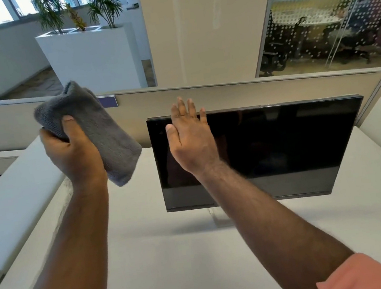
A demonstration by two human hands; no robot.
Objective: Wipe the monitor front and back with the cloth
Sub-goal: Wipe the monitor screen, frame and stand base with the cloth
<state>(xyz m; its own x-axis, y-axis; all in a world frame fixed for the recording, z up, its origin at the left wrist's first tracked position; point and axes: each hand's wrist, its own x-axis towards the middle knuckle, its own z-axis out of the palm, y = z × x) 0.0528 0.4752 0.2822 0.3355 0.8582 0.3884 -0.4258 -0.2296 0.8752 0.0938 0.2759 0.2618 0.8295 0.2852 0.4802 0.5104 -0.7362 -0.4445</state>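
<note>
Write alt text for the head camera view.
A person's left hand holds a folded grey cloth up beside a dark monitor on a white desk, while the open right hand reaches toward the monitor's top left edge.

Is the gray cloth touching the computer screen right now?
No, the left hand holds the cloth up in the air to the left of the monitor, with a gap between them.

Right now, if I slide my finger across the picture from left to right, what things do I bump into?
left hand → gray cloth gripped in it → right hand, open, at the monitor's top left corner → black monitor → salmon sleeve.
</note>
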